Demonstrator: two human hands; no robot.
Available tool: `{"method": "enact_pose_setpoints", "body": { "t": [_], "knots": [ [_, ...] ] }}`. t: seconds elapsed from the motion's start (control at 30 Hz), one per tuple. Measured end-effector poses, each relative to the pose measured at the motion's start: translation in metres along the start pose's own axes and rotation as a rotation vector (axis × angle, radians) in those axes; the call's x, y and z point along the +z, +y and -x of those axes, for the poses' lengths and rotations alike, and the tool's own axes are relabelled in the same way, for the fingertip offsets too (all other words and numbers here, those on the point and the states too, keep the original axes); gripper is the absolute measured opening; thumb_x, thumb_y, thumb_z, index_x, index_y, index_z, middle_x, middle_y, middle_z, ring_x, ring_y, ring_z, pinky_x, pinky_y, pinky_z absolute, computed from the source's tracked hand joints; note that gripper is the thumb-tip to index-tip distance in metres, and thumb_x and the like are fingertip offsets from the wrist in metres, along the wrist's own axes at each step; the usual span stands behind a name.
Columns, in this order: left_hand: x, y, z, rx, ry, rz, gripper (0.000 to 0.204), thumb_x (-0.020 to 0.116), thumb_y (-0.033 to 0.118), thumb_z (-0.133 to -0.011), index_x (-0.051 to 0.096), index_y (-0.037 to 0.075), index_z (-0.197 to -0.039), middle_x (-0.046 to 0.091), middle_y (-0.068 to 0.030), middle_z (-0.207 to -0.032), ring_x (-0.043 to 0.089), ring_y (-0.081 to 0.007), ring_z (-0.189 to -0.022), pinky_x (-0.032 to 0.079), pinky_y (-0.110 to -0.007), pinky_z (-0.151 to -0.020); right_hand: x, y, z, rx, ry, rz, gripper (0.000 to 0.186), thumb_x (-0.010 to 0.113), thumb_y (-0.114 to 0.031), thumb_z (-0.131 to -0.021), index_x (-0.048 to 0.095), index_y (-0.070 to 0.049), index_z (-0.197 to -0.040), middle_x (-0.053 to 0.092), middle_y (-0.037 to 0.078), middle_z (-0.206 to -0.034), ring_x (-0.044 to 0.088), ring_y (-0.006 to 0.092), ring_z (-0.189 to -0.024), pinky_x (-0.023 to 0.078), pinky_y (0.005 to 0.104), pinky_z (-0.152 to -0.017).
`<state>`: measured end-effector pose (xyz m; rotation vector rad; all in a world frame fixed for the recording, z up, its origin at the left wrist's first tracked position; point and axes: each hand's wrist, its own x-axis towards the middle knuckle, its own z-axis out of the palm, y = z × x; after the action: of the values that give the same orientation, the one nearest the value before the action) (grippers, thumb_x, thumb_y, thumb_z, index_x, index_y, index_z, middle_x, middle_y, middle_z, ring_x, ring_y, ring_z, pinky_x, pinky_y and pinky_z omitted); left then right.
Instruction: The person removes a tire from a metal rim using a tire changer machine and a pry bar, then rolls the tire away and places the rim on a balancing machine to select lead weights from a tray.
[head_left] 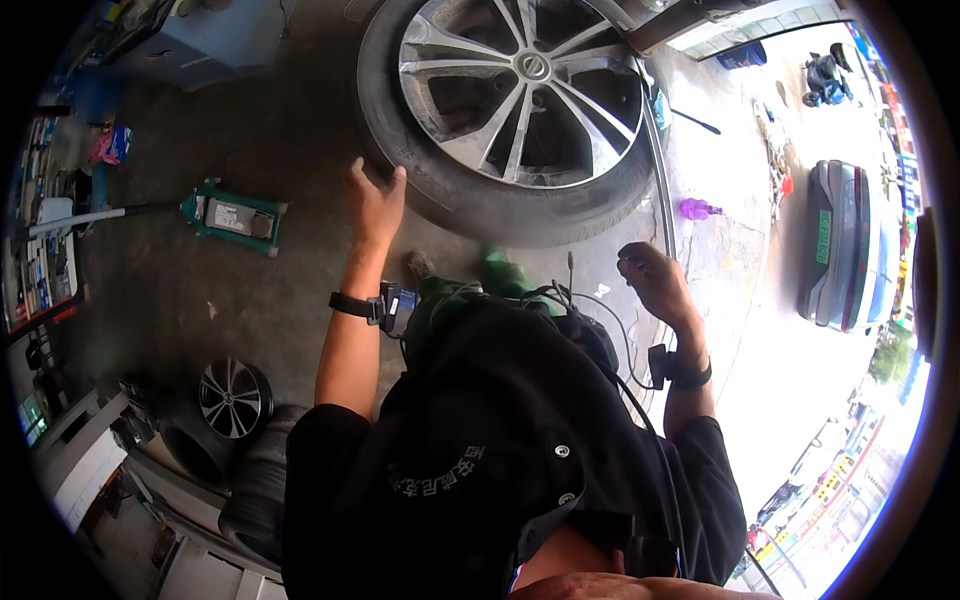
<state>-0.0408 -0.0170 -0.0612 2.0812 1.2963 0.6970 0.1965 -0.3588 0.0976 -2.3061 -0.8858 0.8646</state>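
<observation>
A large car wheel (590, 212), a black tyre around a silver spoked alloy rim (533, 67), is in front of me with the rim's face turned up toward me. My left hand (376, 206) is beside the tyre's near left edge, thumb and fingers apart, nothing in it. Whether its fingertips touch the rubber I cannot tell. Off the tyre's near right side, my right hand (656, 284) has its fingers curled in; their tips look dark, and whatever they may hold is hidden. Each wrist wears a black strap with a small device, and cables run over my dark clothing.
A green floor jack (238, 217) with a long handle stands on the left. Lower left are a smaller spoked wheel (235, 398) and stacked tyres (255, 510). To the right lie a purple object (699, 209) and a dark rod (696, 122); a car (840, 245) is parked outside.
</observation>
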Motion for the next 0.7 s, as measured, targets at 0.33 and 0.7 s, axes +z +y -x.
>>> {"method": "enact_pose_setpoints", "body": {
  "t": [0.33,0.7],
  "knots": [
    [0.013,-0.029,-0.003,-0.251,-0.251,0.154,0.086,0.059,0.051,-0.094,0.031,-0.015,-0.141,0.041,-0.0371,-0.141,0.042,-0.0461,-0.133,0.034,-0.044,-0.112,-0.001,0.116,0.006,0.318,0.55,0.485,0.054,0.066,-0.041,-0.089,0.053,-0.002,-0.124,0.063,0.021,-0.116,0.058,0.0409,-0.109,0.045,0.048,-0.094],
    [0.003,-0.018,-0.008,-0.39,-0.345,0.125,0.081,0.057,0.057,-0.093,0.048,-0.015,-0.13,0.054,-0.0327,-0.131,0.052,-0.0418,-0.126,0.04,-0.042,-0.105,-0.003,0.139,-0.038,0.371,0.375,0.311,0.043,0.061,-0.042,-0.089,0.058,0.001,-0.091,0.065,0.029,-0.089,0.062,0.0483,-0.091,0.046,0.0561,-0.078]
  ]
}}
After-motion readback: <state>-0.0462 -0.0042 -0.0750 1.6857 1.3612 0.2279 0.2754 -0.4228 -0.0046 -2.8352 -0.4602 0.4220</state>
